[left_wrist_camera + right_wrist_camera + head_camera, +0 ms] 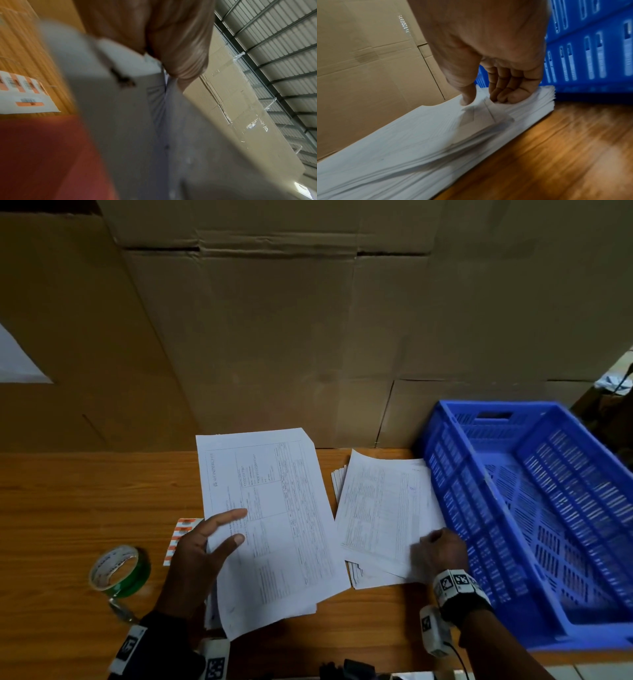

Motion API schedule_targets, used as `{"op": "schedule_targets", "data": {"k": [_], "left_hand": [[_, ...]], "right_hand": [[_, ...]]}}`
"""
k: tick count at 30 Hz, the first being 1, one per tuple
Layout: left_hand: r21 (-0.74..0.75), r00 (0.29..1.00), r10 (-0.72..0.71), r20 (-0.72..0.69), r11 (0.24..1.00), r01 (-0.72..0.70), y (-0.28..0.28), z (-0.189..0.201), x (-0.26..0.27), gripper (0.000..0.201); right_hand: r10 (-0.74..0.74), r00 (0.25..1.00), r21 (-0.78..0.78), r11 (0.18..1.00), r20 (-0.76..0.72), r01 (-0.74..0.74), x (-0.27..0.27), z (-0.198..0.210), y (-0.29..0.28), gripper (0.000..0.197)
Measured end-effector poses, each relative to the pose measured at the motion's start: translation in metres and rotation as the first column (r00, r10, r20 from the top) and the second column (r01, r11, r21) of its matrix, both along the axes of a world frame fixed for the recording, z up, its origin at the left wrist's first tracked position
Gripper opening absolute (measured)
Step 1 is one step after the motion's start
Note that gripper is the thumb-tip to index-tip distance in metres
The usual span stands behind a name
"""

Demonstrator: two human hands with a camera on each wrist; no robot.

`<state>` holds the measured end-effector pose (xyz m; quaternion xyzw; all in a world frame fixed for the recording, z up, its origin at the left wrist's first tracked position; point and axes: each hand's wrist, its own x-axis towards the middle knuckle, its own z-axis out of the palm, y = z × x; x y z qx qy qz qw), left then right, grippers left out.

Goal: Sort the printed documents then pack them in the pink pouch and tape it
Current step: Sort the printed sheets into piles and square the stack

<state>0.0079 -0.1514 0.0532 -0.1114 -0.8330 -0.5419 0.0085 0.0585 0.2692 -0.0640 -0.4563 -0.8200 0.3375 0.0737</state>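
Observation:
My left hand [236, 525] grips a bundle of printed sheets [274, 508] raised off the wooden table [68, 501], thumb and forefinger on top. In the left wrist view the hand [171, 54] and its sheets [120, 121] are blurred. A second stack of printed documents [383, 508] lies to the right against the blue crate. My right hand [435, 542] sits on its near corner. In the right wrist view the thumb [467, 100] presses the top sheet [476, 121] while the curled fingers [505, 96] close on it by the stack's edge. No pink pouch is in view.
A green tape roll [120, 571] stands left of my left hand. A sheet of orange labels [180, 537] lies partly under the held sheets. A blue slatted crate [534, 508] fills the table's right side. Cardboard boxes [274, 337] wall off the back.

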Motion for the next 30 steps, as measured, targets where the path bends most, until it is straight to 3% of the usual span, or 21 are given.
{"op": "schedule_targets", "data": {"k": [3,4,8,13,16,22,25,28,30], "left_hand": [[0.006,1.000,0.006,0.016,1.000,-0.006,-0.001,-0.002,-0.001,0.033],[0.007,1.000,0.001,0.018,1.000,-0.001,-0.001,-0.002,-0.002,0.034],[0.014,1.000,-0.019,0.014,1.000,0.019,-0.001,-0.003,-0.003,0.037],[0.027,1.000,-0.020,0.004,0.999,0.020,0.000,-0.002,-0.003,0.035],[0.051,1.000,-0.023,0.009,0.998,0.023,-0.004,-0.001,-0.004,0.034],[0.066,0.999,-0.035,0.032,0.997,0.033,-0.001,-0.002,-0.006,0.035],[0.057,0.999,-0.041,0.020,0.998,0.040,0.000,-0.006,-0.009,0.031],[0.051,0.999,-0.047,0.004,0.998,0.047,0.000,-0.007,-0.010,0.031],[0.036,0.999,-0.045,-0.004,0.998,0.045,0.000,-0.007,-0.011,0.031]], "right_hand": [[-0.009,0.998,-0.039,0.999,0.060,0.011,-0.003,0.003,-0.001,0.051],[-0.017,0.998,-0.049,0.999,0.064,0.020,-0.005,0.002,0.001,0.051],[-0.064,0.997,-0.116,0.992,-0.042,0.058,-0.003,0.003,0.007,0.020],[-0.052,0.994,-0.088,0.995,-0.101,0.044,0.006,0.000,0.007,0.006],[-0.007,0.996,-0.085,0.996,-0.086,0.000,0.008,0.005,0.004,0.012],[-0.096,0.992,-0.174,0.982,-0.088,0.079,0.007,0.019,-0.005,0.033],[-0.143,0.987,-0.211,0.970,-0.076,0.125,0.007,0.026,-0.004,0.020],[-0.116,0.989,-0.152,0.983,-0.092,0.101,0.006,0.026,-0.003,0.023],[-0.069,0.987,-0.098,0.994,-0.144,0.055,0.008,0.027,-0.003,0.015]]}}
